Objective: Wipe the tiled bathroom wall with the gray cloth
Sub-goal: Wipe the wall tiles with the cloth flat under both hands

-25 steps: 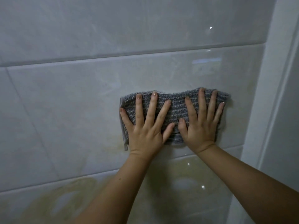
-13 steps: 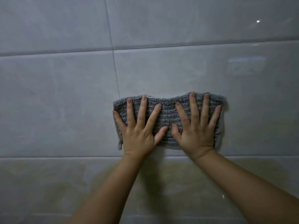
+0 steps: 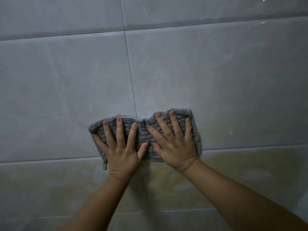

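A folded gray ribbed cloth (image 3: 142, 132) lies flat against the glossy pale tiled wall (image 3: 216, 80), low on a large tile and straddling a vertical grout line (image 3: 130, 72). My left hand (image 3: 121, 150) presses on the cloth's left half with fingers spread. My right hand (image 3: 175, 147) presses on its right half the same way, thumbs almost touching. The cloth's lower edge reaches the horizontal grout line (image 3: 50, 160). A small tag of cloth hangs below my left wrist.
The tile row below the cloth shows a yellowish, streaky patch (image 3: 233, 172). Another horizontal grout line (image 3: 200, 22) runs high on the wall. Small light glints dot the upper right.
Both hands slid the cloth leftward along the wall, onto the vertical grout line, and lower in view. The white corner trim at the right has left the view.
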Available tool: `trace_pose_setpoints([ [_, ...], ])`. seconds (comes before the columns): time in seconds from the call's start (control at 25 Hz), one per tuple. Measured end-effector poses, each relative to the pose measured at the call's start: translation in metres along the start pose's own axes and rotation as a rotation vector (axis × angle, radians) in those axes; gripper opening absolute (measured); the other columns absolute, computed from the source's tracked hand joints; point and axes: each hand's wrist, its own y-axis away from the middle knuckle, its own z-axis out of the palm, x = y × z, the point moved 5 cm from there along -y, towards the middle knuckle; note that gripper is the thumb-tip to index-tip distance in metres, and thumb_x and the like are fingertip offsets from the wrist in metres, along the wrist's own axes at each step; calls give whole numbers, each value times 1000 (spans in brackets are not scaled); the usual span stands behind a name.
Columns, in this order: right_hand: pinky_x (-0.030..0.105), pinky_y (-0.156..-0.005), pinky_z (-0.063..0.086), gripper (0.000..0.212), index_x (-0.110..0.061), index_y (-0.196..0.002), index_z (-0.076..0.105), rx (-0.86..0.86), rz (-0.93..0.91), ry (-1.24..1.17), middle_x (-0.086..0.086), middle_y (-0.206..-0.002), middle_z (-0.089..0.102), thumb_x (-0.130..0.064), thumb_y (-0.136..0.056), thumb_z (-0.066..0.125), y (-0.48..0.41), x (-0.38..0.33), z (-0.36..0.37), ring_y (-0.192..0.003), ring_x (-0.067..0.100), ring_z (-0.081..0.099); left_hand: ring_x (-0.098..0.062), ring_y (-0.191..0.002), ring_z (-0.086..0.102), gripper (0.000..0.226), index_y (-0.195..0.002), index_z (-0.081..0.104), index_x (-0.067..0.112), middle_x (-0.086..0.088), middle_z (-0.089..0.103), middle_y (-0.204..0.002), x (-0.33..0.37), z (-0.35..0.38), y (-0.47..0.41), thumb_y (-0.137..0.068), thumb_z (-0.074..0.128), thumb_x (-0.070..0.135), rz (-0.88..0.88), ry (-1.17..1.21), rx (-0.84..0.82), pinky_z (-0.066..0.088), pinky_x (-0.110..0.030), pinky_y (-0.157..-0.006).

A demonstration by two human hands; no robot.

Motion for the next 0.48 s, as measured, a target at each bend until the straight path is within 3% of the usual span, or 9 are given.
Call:
trace_pose_setpoints([
  [0.24, 56, -116, 12, 58, -33, -147, 32, 22, 18, 12, 2, -154, 29, -54, -94, 45, 34, 58, -10, -150, 29, 8, -40, -150, -6, 72, -156, 15, 27, -7, -6, -165, 65, 11, 1, -98, 36, 64, 5, 34, 18, 3, -75, -109],
  [0.48, 57, -117, 10, 60, -34, -148, 30, 20, 39, 47, 2, -162, 10, -52, -93, 44, 69, 149, -25, -150, 29, 8, -40, -150, -2, 75, -156, 17, 28, -7, -2, -166, 161, 26, -15, -95, 42, 65, 26, 53, 41, 5, -75, -109],
])
